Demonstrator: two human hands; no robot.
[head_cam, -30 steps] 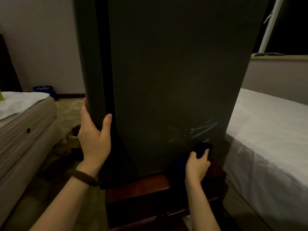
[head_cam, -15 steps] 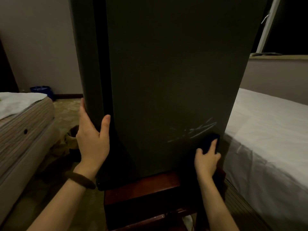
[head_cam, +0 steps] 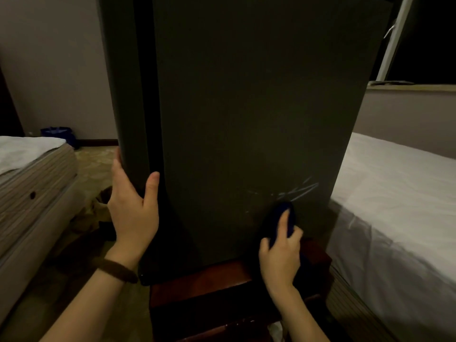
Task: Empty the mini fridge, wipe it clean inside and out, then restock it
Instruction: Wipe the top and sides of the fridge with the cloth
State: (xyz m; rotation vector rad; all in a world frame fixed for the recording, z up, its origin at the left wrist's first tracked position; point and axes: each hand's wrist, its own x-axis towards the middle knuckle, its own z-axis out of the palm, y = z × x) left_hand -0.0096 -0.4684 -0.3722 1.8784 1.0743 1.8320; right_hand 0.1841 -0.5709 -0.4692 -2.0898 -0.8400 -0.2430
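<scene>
One mini fridge on wooden stand, between two beds. Left hand clasping fridge corner; right hand gripping one blue cloth against scratched side.

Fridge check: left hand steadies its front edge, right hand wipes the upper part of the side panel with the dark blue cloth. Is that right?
Not quite. The head view shows the right hand pressing the cloth on the lower part of the fridge side panel, just under the pale scratches and near the wooden stand. The left hand does steady the front edge.
</scene>
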